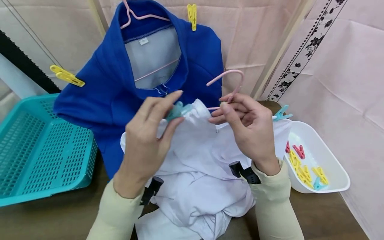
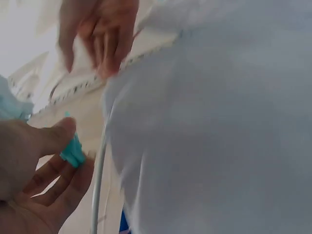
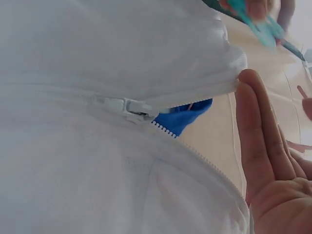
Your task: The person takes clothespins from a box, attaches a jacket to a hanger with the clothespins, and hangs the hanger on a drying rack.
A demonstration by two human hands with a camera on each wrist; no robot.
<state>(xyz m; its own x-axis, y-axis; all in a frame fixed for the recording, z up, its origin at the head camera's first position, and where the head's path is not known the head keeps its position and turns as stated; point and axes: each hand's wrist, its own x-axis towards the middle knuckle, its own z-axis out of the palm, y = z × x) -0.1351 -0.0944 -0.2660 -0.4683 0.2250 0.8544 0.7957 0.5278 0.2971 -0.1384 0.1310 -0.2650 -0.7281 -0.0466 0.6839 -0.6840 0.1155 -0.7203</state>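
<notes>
My left hand (image 1: 144, 140) pinches a teal clothespin (image 1: 177, 110) between thumb and fingers, beside the collar (image 1: 201, 110) of a white zip-up garment (image 1: 192, 160). The left wrist view also has this clothespin (image 2: 73, 150) between the fingertips. At the collar's other side, my right hand (image 1: 252, 123) holds a pink hanger (image 1: 240, 78) near the base of its hook; the rest of the hanger is mostly hidden by the garment. A second teal clothespin (image 1: 282, 114) is clipped on the garment's right shoulder. The zipper pull (image 3: 131, 108) sits below the parted collar.
Behind hangs a blue jacket (image 1: 105, 83) on another pink hanger (image 1: 141, 16), with yellow clothespins (image 1: 67, 76) on its shoulders. A teal basket (image 1: 57, 156) stands at left. At right, a white tub (image 1: 333, 166) contains red, yellow and teal clothespins.
</notes>
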